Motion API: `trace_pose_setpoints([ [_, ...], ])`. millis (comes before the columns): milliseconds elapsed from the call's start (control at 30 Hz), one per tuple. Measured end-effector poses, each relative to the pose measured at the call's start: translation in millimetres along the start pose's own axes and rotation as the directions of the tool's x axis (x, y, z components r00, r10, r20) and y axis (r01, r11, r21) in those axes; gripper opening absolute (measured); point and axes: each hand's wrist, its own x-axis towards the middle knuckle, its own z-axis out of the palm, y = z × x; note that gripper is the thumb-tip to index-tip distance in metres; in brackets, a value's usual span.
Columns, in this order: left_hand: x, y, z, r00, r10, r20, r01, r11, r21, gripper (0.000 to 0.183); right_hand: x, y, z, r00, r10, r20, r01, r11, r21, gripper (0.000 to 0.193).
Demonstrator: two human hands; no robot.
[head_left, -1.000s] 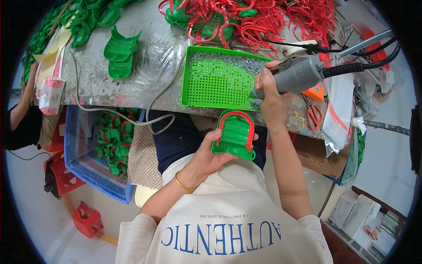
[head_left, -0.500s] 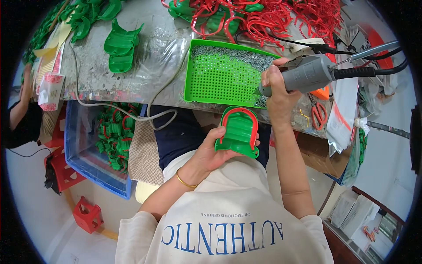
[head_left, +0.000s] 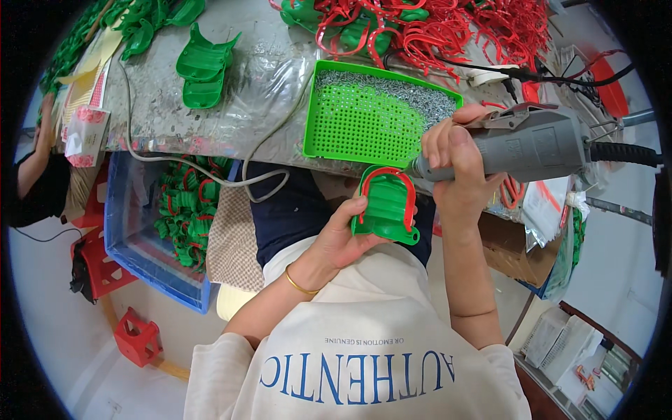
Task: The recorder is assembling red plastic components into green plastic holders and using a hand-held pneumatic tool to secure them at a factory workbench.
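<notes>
A grey worktable (head_left: 262, 105) is spanning the upper view, and a green tray (head_left: 306, 133) is resting at its near edge. Silver screws (head_left: 430, 98) are lying in the tray, mostly along its far and right sides. Red bands (head_left: 455, 38) are forming a heap behind the tray; a green part (head_left: 203, 66) is lying to the tray's left. A pale cord (head_left: 128, 105) is running across the table and looping over the near edge. Below, at the person's left, a blue bin (head_left: 150, 269) is holding green-and-red pieces (head_left: 183, 217).

The left hand (head_left: 343, 234) is pinching a green shell (head_left: 388, 206) in front of the torso, just below the table edge. The thumb is pressing the shell's left side; the fingers are supporting it from underneath, with fingertips showing at its right side. The shell is therefore sitting between thumb and fingers. A red arch (head_left: 411, 203) is following the shell's far rim and both sides.

The right hand (head_left: 458, 154) is gripping the front end of a grey driver (head_left: 542, 143), fingers wrapping the body. The driver's tip is pointing toward the arch's far right portion; whether it is touching cannot be told.
</notes>
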Motion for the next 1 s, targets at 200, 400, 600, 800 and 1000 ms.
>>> trace_pose_setpoints([
  [200,-3,-1,-3,1.000,0.011,0.020,-0.009,0.997,-0.080,0.061,-2,6,4,1.000,-0.002,-0.011,0.002,1.000,0.004,0.018],
  [400,-5,-3,0,0.999,0.014,0.035,-0.011,0.997,-0.082,0.065,-6,9,2,1.000,-0.005,0.016,0.005,1.000,0.016,0.015],
  [600,-7,-2,9,0.995,0.031,0.090,-0.028,0.999,-0.036,0.070,-11,4,5,0.998,-0.039,0.048,0.038,0.999,0.022,0.014],
  [800,-3,-3,3,0.999,0.025,0.042,-0.024,0.999,-0.033,0.068,-3,-6,-3,0.993,-0.045,0.105,0.043,0.999,0.028,0.017],
  [1000,-9,-1,12,0.998,-0.023,0.065,0.020,0.999,0.047,0.067,18,-8,-17,0.995,-0.083,0.055,0.080,0.995,0.051,0.020],
])
